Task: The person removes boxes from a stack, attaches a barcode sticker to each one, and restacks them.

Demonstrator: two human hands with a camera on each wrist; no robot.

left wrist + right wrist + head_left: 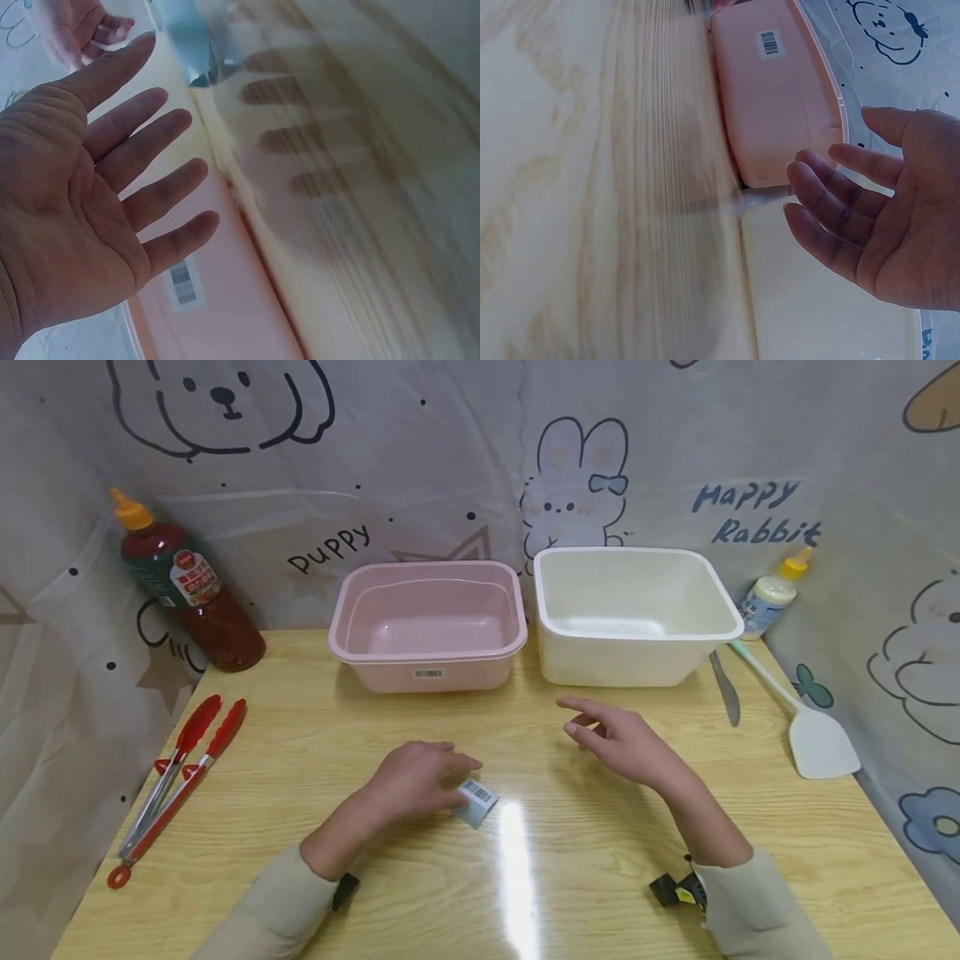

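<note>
The packet (476, 810), seemingly flat on the bench (577, 868), lies at four o'clock from the empty left hand (420, 781); it might skid if those loose, spread fingers brushed it. Its barcoded end faces roughly one o'clock; partly hidden, its long axis is uncertain. The right hand (621, 742) holds nothing, fingers relaxed.

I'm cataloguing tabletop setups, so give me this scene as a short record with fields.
Left hand: fingers spread, holding nothing, by the blue packet; contact unclear
Right hand: fingers loosely bent, holding nothing, in front of the white container
Containers: pink container left, white container right
Left side: red bottle, red-handled tongs
Right side: yellow-capped bottle, metal utensil, white spatula
Surface: wood-grain table
</note>
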